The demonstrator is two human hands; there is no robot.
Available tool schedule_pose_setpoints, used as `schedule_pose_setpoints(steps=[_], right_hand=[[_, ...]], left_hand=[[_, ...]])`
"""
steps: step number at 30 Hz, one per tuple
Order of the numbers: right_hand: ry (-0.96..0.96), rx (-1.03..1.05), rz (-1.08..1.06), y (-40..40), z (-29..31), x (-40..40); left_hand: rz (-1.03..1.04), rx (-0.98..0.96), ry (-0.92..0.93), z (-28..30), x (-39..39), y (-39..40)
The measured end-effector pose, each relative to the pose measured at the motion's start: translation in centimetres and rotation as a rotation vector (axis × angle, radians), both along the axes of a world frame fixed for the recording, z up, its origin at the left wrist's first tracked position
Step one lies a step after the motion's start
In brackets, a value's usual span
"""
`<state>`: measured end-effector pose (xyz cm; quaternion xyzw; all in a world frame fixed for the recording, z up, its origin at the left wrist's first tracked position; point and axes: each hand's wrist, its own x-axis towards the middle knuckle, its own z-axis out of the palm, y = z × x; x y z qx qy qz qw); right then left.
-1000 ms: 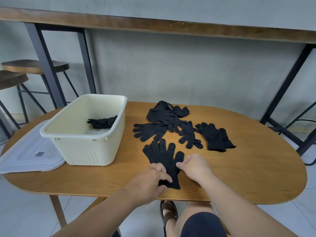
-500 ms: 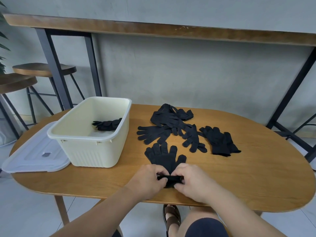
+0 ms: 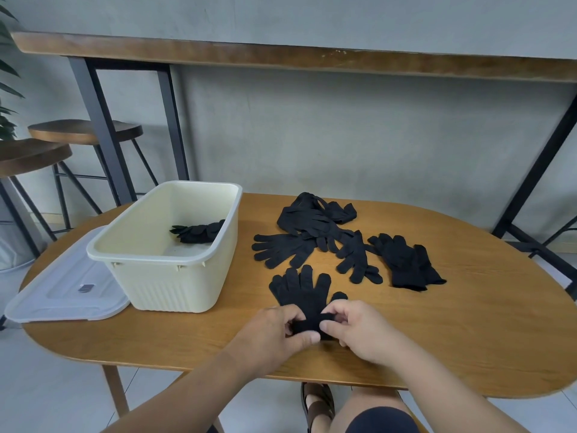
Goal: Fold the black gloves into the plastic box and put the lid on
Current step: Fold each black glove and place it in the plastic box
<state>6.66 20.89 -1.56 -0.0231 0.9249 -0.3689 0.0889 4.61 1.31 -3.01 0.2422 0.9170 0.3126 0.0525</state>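
Setting: café-like or home dining corner. Evidence: oval wooden counter (image 3: 468, 323); round stools (image 3: 84, 131); high bar ledge (image 3: 281, 57); tiled floor (image 3: 46, 385).

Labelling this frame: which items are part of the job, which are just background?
Job: glove pair pinched at the cuff by left hand and right hand; loose gloves; plastic box; lid.
Background: stools; tall table.

Box (image 3: 175, 276) left on table (image 3: 468, 339); lid (image 3: 62, 292) left of box; loose gloves (image 3: 337, 239) right.
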Motion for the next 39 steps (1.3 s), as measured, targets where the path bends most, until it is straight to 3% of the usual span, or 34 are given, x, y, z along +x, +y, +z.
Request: schedule_pose_setpoints(steps=[8,13,19,24,28,39], right_hand=[[-0.066,-0.136,-0.204,-0.7,-0.8,-1.4],[-0.023,-0.042,-0.267,-1.4,-1.1,-2.3],[0.071,0.193,-0.310,-1.7,-1.9,-2.5],[0.308,0.311,-0.124,-2.0,-1.5,-1.7],[0.379,0.338,0.027,-1.8,-1.7,-0.6],[0.283,0.357,0.097,-1.5,-0.9,-0.3]], left_hand=[[0.168,0.080,-0.078,-0.3,-1.4,1.1],[0.217,0.044,-0.079,-0.5,-2.5,1.9],[0.278,-0.101,0.046,-0.7,-2.8,2.3],[0.132,-0.171,0.280,-0.3,-2.5,2.4],[-0.049,-0.251,0.445,-1.0,-2.3,1.6],[-0.066,-0.159,0.327,-0.7,-1.4,-0.1]])
